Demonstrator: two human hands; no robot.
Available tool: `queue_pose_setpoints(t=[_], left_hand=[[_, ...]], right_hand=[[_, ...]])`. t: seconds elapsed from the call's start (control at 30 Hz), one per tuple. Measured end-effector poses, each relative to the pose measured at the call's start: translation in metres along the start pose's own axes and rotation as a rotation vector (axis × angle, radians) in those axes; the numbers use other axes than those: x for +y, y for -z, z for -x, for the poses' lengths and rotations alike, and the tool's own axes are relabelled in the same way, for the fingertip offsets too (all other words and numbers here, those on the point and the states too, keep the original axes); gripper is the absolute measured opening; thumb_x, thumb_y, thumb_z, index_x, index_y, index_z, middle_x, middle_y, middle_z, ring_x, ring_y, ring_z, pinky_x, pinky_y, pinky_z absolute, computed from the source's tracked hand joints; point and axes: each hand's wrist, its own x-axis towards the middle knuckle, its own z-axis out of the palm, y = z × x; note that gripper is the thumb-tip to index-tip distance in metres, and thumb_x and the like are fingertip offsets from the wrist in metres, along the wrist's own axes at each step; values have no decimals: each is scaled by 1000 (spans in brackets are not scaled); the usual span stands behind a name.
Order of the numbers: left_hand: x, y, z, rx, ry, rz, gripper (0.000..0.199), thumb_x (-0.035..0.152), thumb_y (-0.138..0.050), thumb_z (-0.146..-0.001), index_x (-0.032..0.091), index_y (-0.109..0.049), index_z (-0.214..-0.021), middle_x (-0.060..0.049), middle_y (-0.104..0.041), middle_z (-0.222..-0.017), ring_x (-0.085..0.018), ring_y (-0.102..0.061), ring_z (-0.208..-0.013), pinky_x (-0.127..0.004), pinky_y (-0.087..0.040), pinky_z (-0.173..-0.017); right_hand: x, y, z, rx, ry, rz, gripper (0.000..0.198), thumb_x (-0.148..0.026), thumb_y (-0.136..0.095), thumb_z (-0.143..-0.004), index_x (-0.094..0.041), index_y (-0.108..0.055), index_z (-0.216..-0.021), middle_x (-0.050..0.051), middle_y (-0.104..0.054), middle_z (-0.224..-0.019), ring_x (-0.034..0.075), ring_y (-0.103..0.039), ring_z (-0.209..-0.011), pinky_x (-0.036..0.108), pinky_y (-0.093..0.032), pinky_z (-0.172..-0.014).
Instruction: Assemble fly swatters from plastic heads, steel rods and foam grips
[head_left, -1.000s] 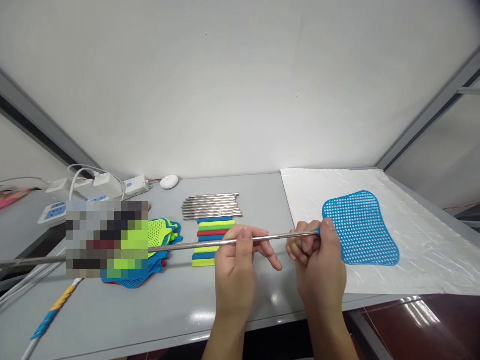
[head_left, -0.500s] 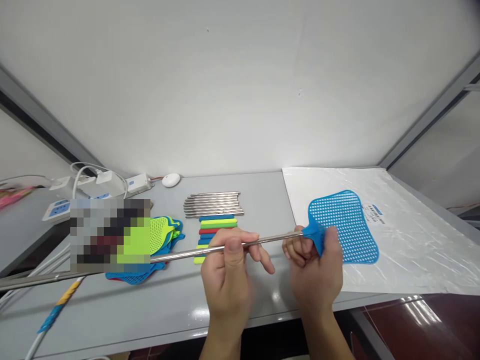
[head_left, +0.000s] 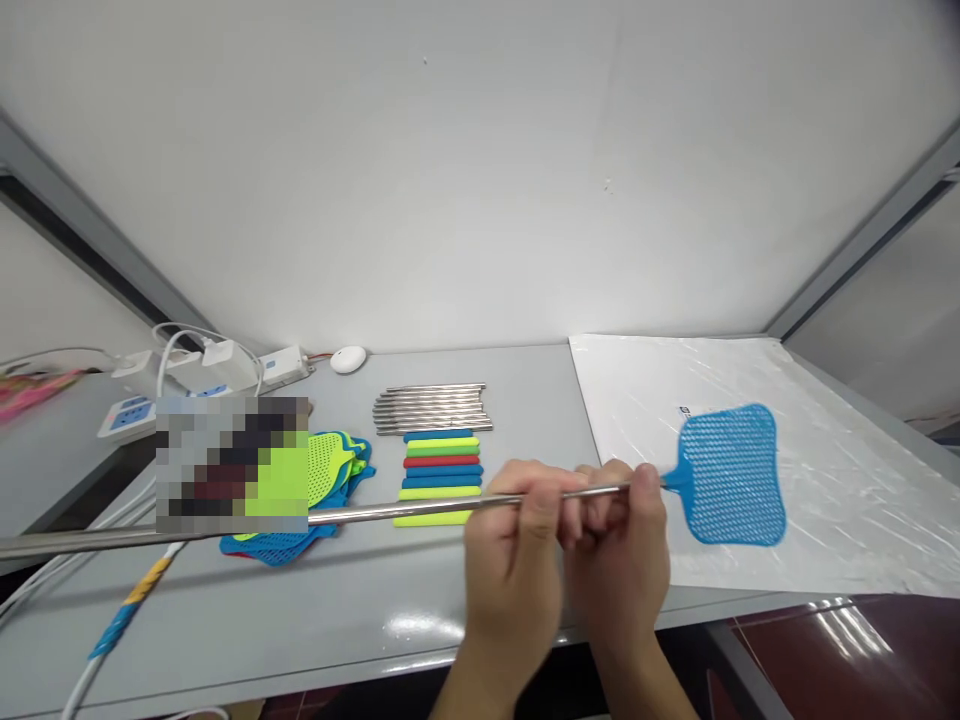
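A fly swatter with a blue mesh head (head_left: pixel 733 475) and a long metal rod (head_left: pixel 405 510) stretches across the view, its head on the right. My left hand (head_left: pixel 521 560) is closed round the rod, thumb on top. Close beside it, my right hand (head_left: pixel 619 550) pinches the rod just short of the blue neck. Beyond my left hand lie a row of coloured handle tubes (head_left: pixel 442 462) in blue, yellow-green, green and red, and a bundle of metal rods (head_left: pixel 431 408). More mesh swatter heads (head_left: pixel 326 475), yellow-green and blue, are piled at left.
A white plastic-wrapped sheet (head_left: pixel 847 520) covers the table's right part. Power strips with plugs (head_left: pixel 127 415), white cables (head_left: pixel 75 690) and a small white oval device (head_left: pixel 348 360) are at left. A pixelated patch hides part of the pile. A white wall (head_left: pixel 480 200) rises behind.
My left hand has slid right along the rod, close to my right hand. My right hand has gone from the blue neck to the rod. The swatter head has shifted right and turned.
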Motion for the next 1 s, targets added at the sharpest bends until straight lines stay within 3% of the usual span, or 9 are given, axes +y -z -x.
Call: queue_pose_setpoints(t=[0.17, 0.37, 0.5, 0.67, 0.9, 1.0], left_hand=[[3, -4, 3, -97, 104, -53, 33, 46, -55, -92, 19, -74, -89, -1, -51, -60, -12, -49, -55, -25, -41, -53], [11, 25, -9, 170, 113, 148, 43, 55, -52, -91, 17, -69, -80, 2, -46, -56, -9, -46, -45, -22, -34, -45], [5, 23, -11, 331, 93, 161, 38, 50, -57, -90, 16, -66, -75, 5, -41, -54, -6, -43, -43, -20, -34, -45], [-8, 0, -3, 264, 223, 152, 41, 55, -59, -87, 16, -66, -77, 4, -43, -52, -7, -41, -45, -21, -32, -45], [-5, 10, -4, 333, 168, 88, 40, 54, -62, -85, 15, -69, -77, 3, -45, -54, -8, -40, -49, -22, -32, -49], [-12, 4, 0, 201, 248, 103, 38, 52, -60, -87, 15, -71, -84, 3, -45, -53, -8, -39, -48, -22, -32, -48]], right_hand=[[-9, 4, -4, 128, 114, 34, 47, -39, -53, -91, -20, -36, -51, -6, -30, -46, 8, -28, -42, 24, -28, -42], [-31, 22, -26, 326, 236, 90, 44, -31, -49, -91, -21, -28, -54, -8, -23, -48, 7, -22, -41, 25, -30, -46], [-25, 19, -21, 292, 179, 145, 43, -33, -51, -91, -21, -31, -55, -8, -25, -50, 8, -25, -44, 26, -30, -47], [-8, 15, -9, 100, 59, 274, 47, -44, -53, -92, -21, -38, -54, -5, -34, -52, 10, -34, -48, 28, -31, -49], [-17, 18, -20, 189, 85, 177, 50, -54, -50, -91, -21, -42, -54, -8, -27, -48, 8, -25, -41, 27, -28, -45], [-12, 15, -14, 182, 80, 267, 49, -45, -53, -90, -20, -43, -49, -6, -32, -45, 9, -30, -42, 27, -27, -45]])
